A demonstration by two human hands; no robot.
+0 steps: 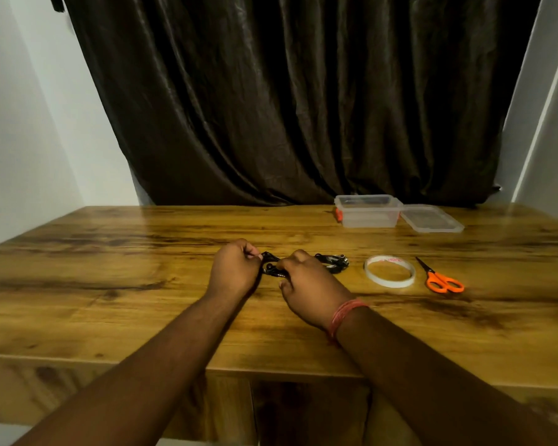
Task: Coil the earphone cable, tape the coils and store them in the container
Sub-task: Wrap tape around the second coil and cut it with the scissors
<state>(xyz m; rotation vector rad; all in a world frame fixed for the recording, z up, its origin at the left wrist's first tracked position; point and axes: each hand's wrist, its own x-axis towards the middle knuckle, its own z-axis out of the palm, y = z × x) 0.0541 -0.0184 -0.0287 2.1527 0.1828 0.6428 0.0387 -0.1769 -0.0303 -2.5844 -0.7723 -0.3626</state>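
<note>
Both hands met over the middle of the bench (142,284), probably so the wood could steady the winding. The left hand (234,272) kept a closed grip pinching one end of the earphone cable (271,268), and the right hand (306,288) pinched the other side — holding the thin black loops taut between them. More of the black cable lay bunched just right of the right hand. The tape roll (389,271), scissors (440,278) and open container (368,211) waited further right, within reach.
</note>
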